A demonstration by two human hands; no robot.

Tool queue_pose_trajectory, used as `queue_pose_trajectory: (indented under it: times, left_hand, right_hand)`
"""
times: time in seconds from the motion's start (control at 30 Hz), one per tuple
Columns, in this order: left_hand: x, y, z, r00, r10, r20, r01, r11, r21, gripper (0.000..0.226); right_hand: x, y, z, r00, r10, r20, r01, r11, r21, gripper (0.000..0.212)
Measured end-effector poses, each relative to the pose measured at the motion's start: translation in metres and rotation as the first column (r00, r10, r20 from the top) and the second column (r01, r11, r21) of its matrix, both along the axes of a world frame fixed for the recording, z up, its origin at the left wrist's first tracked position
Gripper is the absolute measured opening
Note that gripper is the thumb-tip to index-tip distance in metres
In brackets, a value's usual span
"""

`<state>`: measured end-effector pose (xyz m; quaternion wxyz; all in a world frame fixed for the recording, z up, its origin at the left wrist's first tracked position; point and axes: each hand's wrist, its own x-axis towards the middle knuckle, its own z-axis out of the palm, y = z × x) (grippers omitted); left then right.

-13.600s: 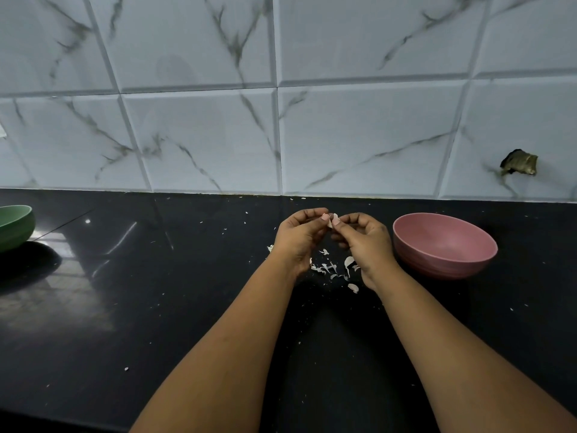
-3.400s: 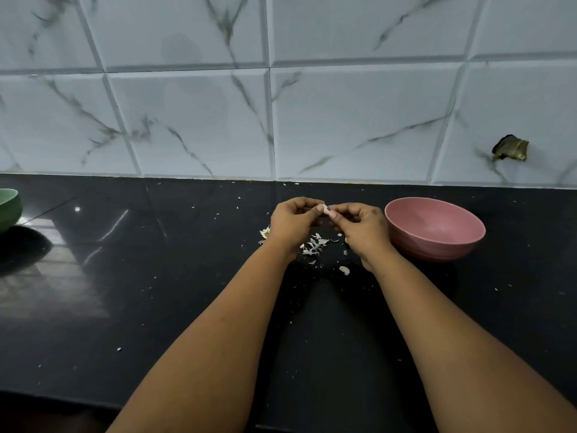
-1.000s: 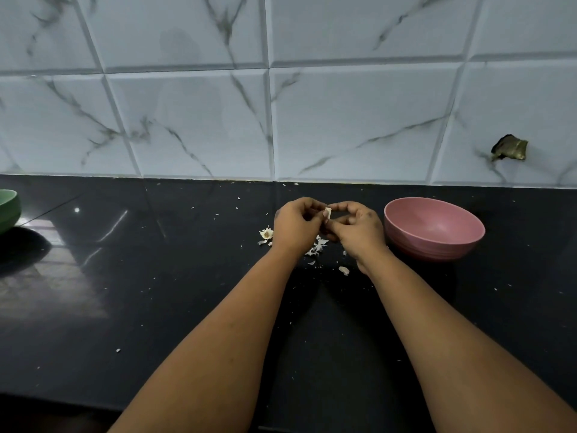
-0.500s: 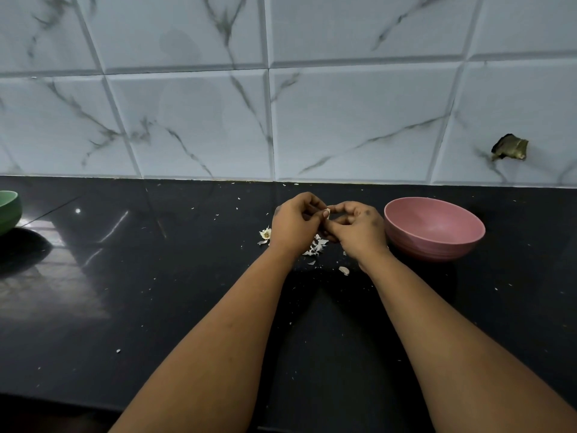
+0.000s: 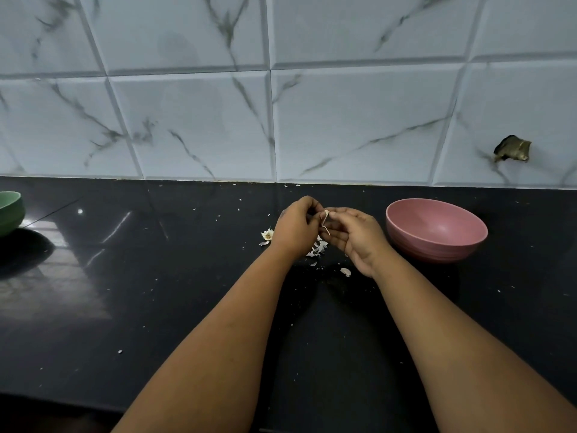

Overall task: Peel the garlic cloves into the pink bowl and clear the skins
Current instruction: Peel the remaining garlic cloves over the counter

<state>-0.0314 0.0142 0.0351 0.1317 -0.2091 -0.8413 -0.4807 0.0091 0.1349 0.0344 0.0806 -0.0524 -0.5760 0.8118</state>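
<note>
My left hand (image 5: 295, 228) and my right hand (image 5: 356, 235) meet above the black counter, both pinching a small pale garlic clove (image 5: 326, 214). A thin strip of skin (image 5: 324, 225) hangs down from the clove between my fingers. Beneath my hands lies a heap of white garlic skins (image 5: 317, 248), and a garlic root end (image 5: 267, 235) sits just left of my left hand. One loose pale piece (image 5: 345, 272) rests by my right wrist. The pink bowl (image 5: 435, 231) stands to the right of my right hand; its visible inside looks bare.
A green bowl (image 5: 11, 212) sits at the far left edge of the black counter (image 5: 156, 292). Tiny skin flecks are scattered over the counter. A marble-tiled wall (image 5: 343, 120) rises right behind, with a broken hole (image 5: 512, 150) at the right.
My hands have drawn slightly apart, and a strip of skin now hangs from the clove where before the fingers were closed tight around it.
</note>
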Motion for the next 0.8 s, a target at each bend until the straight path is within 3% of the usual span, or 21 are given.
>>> queue_pose_trajectory:
  times: [0.13,0.27,0.33,0.53,0.8]
  left_hand:
    - [0.0014,0.0011,0.0018,0.999,-0.024,-0.029,0.023,0.999,-0.035,0.013]
    - [-0.0013,-0.0008,0.0009,1.000,-0.012,0.008,0.011,0.998,0.058,0.015]
    - [-0.0019,-0.0026,0.0009,1.000,0.013,0.012,-0.014,0.998,0.065,0.017]
    - [-0.0016,-0.0061,0.0017,0.991,0.098,0.092,-0.090,0.993,-0.081,0.029]
    - [-0.0008,-0.0039,0.0024,0.986,0.092,0.136,-0.054,0.963,-0.263,0.040]
  right_hand:
    - [-0.0002,0.0018,0.0009,1.000,-0.014,-0.009,0.013,0.998,-0.059,0.004]
    - [-0.0006,0.0068,0.0070,0.998,-0.063,-0.021,0.057,0.970,-0.237,0.010]
    - [-0.0008,0.0087,0.0066,0.997,-0.073,-0.035,0.063,0.968,-0.244,0.009]
    - [-0.0032,0.0043,0.0006,0.993,-0.115,-0.032,0.113,0.991,-0.068,0.010]
    - [-0.0049,0.0039,-0.0024,0.976,-0.214,-0.041,0.217,0.949,0.227,0.009]
